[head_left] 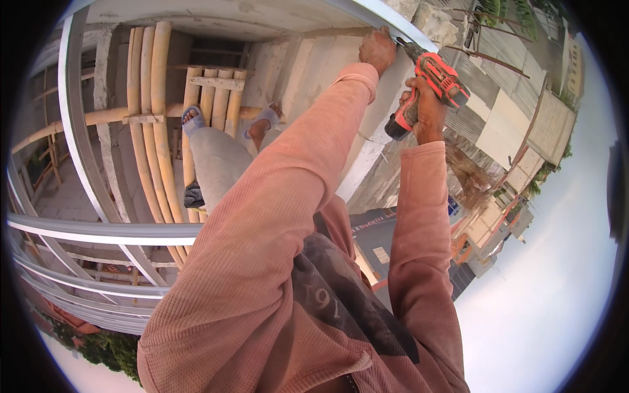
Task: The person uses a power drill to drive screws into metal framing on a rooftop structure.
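My right hand (427,110) is wrapped round the handle of a red and black cordless drill (440,77). The drill's chuck points up and left, its tip close to a light metal profile (401,26) along the top. My left hand (378,51) is closed beside that tip, against the profile, its arm stretched across the view. Whatever its fingers pinch is too small or hidden to make out. Both forearms are in pink ribbed sleeves.
Below, my sandalled feet (193,120) stand on bamboo poles (160,72), high above the ground. Silver metal framing (72,118) crosses the left side. A concrete wall (321,69) rises ahead. Down to the right lie corrugated roofs (458,85) and rubble.
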The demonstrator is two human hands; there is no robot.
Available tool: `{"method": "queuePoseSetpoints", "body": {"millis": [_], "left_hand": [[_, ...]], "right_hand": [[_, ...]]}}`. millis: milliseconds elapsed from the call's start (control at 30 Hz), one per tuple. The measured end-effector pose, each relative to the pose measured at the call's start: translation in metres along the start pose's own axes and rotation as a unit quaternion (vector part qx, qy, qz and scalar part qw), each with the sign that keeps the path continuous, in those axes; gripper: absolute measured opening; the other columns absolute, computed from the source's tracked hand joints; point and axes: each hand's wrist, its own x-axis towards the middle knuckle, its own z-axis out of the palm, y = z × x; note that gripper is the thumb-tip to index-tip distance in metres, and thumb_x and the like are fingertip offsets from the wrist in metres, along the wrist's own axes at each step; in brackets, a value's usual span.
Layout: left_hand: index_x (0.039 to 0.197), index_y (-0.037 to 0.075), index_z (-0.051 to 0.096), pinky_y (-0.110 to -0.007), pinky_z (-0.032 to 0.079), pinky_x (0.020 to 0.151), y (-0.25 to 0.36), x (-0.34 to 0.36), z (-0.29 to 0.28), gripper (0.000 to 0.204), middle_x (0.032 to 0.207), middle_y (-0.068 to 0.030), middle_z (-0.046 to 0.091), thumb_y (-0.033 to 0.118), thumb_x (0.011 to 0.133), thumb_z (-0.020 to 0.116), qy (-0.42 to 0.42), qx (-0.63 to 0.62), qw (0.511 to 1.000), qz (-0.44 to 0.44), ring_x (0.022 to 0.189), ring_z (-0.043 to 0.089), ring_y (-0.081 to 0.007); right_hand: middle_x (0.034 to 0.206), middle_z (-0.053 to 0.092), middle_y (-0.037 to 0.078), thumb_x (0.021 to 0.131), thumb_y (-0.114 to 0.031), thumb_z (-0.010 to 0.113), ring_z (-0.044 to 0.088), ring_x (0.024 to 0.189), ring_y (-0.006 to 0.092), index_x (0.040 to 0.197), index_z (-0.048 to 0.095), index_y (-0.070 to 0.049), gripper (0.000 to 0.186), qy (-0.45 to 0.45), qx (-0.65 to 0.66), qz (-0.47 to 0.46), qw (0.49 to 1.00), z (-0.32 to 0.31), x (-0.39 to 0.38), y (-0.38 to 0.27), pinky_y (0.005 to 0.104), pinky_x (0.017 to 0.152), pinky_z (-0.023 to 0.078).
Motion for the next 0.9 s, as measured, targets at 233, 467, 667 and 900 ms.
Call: {"method": "queuePoseSetpoints", "body": {"millis": [233, 467, 667, 900], "left_hand": [[0.125, -0.003, 0.065, -0.055, 0.043, 0.110, -0.001, 0.003, -0.001, 0.065, 0.130, -0.0352, 0.062, 0.047, 0.108, 0.029, -0.035, -0.012, 0.999, 0.000, 0.124, 0.057, -0.0529], [0.114, 0.001, 0.069, -0.055, 0.048, 0.104, -0.004, 0.003, 0.002, 0.052, 0.126, -0.0284, 0.066, 0.039, 0.108, 0.034, -0.009, 0.007, 0.999, 0.038, 0.117, 0.062, -0.0501], [0.112, 0.001, 0.069, -0.056, 0.049, 0.102, -0.003, 0.002, 0.002, 0.052, 0.125, -0.0275, 0.066, 0.039, 0.108, 0.033, -0.001, 0.003, 1.000, 0.031, 0.116, 0.062, -0.0500], [0.119, -0.003, 0.069, -0.057, 0.045, 0.107, -0.003, 0.001, -0.002, 0.065, 0.126, -0.0360, 0.063, 0.047, 0.108, 0.030, -0.009, -0.024, 1.000, 0.009, 0.120, 0.059, -0.0544]], "right_hand": [[0.072, 0.062, 0.005, 0.081, -0.006, 0.068, 0.061, 0.052, 0.0173, 0.097, 0.061, -0.006, 0.017, 0.013, -0.027, 0.010, 1.000, -0.002, -0.001, 0.000, 0.0337, 0.046, 0.050], [0.073, 0.063, 0.006, 0.082, -0.008, 0.067, 0.060, 0.052, 0.0166, 0.097, 0.061, -0.006, 0.016, 0.008, -0.044, 0.001, 0.999, 0.002, -0.003, -0.003, 0.0343, 0.046, 0.050], [0.071, 0.062, 0.005, 0.082, -0.009, 0.067, 0.059, 0.051, 0.0162, 0.095, 0.061, -0.005, 0.015, -0.005, -0.067, 0.020, 0.998, -0.005, 0.004, 0.001, 0.0331, 0.047, 0.050], [0.067, 0.060, 0.004, 0.082, -0.010, 0.067, 0.059, 0.051, 0.0155, 0.090, 0.063, -0.005, 0.011, -0.004, -0.075, -0.003, 0.997, -0.002, 0.002, -0.002, 0.0323, 0.047, 0.050]]}}
